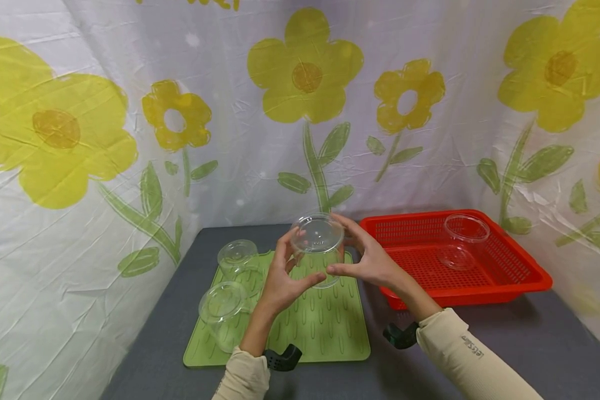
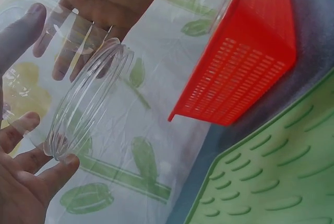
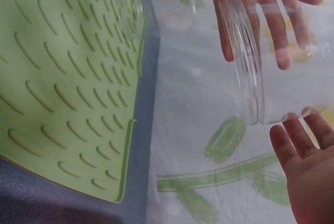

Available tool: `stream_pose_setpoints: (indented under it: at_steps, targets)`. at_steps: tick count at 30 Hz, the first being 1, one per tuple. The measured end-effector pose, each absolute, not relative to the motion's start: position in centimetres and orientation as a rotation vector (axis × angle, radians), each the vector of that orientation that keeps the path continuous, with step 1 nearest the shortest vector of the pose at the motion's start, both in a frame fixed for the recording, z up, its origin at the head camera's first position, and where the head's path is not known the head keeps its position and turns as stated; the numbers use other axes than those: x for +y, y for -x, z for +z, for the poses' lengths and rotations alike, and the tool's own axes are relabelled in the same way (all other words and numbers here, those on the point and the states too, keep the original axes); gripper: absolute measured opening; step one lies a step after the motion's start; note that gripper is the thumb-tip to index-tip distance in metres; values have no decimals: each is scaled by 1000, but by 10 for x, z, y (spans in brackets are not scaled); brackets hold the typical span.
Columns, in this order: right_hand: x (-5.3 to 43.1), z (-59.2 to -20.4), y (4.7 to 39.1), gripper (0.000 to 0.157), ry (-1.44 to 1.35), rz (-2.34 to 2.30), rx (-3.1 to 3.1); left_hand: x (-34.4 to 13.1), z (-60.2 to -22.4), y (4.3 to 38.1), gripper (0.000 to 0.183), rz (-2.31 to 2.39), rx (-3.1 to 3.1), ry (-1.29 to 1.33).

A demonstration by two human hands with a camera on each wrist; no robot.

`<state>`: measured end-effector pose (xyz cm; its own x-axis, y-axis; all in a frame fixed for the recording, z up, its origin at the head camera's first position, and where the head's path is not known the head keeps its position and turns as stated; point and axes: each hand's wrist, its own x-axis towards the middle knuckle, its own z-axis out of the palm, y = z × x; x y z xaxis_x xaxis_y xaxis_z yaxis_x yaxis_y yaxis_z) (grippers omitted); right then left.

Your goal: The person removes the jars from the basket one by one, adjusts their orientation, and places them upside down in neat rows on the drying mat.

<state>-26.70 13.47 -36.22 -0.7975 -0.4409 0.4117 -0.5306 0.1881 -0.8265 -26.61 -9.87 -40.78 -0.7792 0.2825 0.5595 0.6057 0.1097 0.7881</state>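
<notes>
Both hands hold a clear plastic jar (image 1: 319,233) over the green mat (image 1: 320,328). My left hand (image 1: 285,280) grips its left side, while my right hand (image 1: 370,256) spans its right side, thumbs towards me. The jar is upside down: its embossed base faces up in the head view, and both wrist views show the threaded mouth (image 2: 88,98) on the side towards the mat. On the mat's left part stand two more clear jars, one behind (image 1: 237,256) and one in front (image 1: 224,303), partly hidden by the left forearm.
A red plastic basket (image 1: 480,290) with slotted walls stands on the right, with another clear jar (image 1: 466,236) inside. The dark grey table (image 1: 150,355) runs around the mat. A white curtain (image 1: 240,178) with yellow flowers hangs at the back and sides.
</notes>
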Motion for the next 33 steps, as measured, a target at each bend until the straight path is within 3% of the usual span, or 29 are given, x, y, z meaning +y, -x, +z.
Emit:
stream_pose_setpoints:
  at_steps: [33]
  targets:
    - [120,-360,270,98,-961,1719,-2313,-103,-413,263,102,-1761,-2121,845]
